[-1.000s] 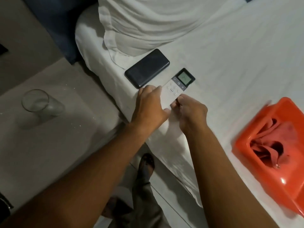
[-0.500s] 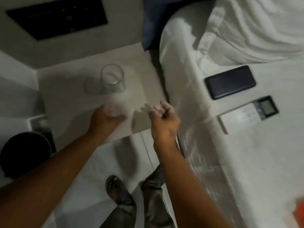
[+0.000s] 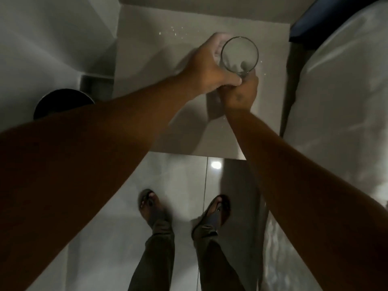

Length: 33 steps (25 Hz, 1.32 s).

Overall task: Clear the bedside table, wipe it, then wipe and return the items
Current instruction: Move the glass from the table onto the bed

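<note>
A clear drinking glass (image 3: 239,54) is upright over the grey bedside table (image 3: 159,114), seen from above through its round rim. My left hand (image 3: 207,68) wraps around its left side. My right hand (image 3: 241,92) closes on its near lower side, and the two hands touch under the rim. I cannot tell whether the glass rests on the table or is lifted off it. Small white specks dot the tabletop beyond the glass.
The white bed (image 3: 340,106) runs along the right, with a dark blue headboard (image 3: 327,19) at the top right. A black round bin (image 3: 63,102) stands on the floor to the left of the table. My sandalled feet (image 3: 184,208) are on glossy tiles.
My hands left the remote on the bed and swung left to the table. The left hand closed on the glass, then the right joined it. The view turned to look straight down.
</note>
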Motion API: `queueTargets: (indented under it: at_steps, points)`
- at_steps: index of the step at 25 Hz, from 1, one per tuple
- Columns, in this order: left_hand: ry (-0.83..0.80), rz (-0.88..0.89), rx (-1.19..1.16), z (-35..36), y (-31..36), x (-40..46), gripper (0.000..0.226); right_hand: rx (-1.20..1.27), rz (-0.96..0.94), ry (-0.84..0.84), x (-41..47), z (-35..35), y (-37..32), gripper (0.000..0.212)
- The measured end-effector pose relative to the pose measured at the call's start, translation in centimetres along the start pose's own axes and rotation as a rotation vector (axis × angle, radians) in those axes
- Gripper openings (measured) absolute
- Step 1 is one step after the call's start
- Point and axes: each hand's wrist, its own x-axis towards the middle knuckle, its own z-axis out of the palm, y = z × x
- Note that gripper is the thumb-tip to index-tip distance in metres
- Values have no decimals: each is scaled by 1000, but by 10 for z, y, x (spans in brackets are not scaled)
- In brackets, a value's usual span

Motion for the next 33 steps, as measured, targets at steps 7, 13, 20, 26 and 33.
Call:
queueTargets:
  at_steps: [7, 13, 20, 26, 33]
  points:
    - [-126, 72, -12, -5, 63, -25, 69, 86, -160, 15, -42, -60, -17, 58]
    - [-762, 41, -296, 82, 187, -37, 64, 275, -197, 387, -103, -233, -25, 62]
    - [-995, 288, 340, 325, 282, -57, 70, 32, 120, 657, -99, -436, 65, 63]
    - [-992, 539, 908, 416, 284, -37, 69, -75, 186, 503, -77, -493, 126, 59]
    - [-1187, 1104, 1058, 482, 320, -162, 105, 9, 360, 1076, -223, -517, 144, 52]
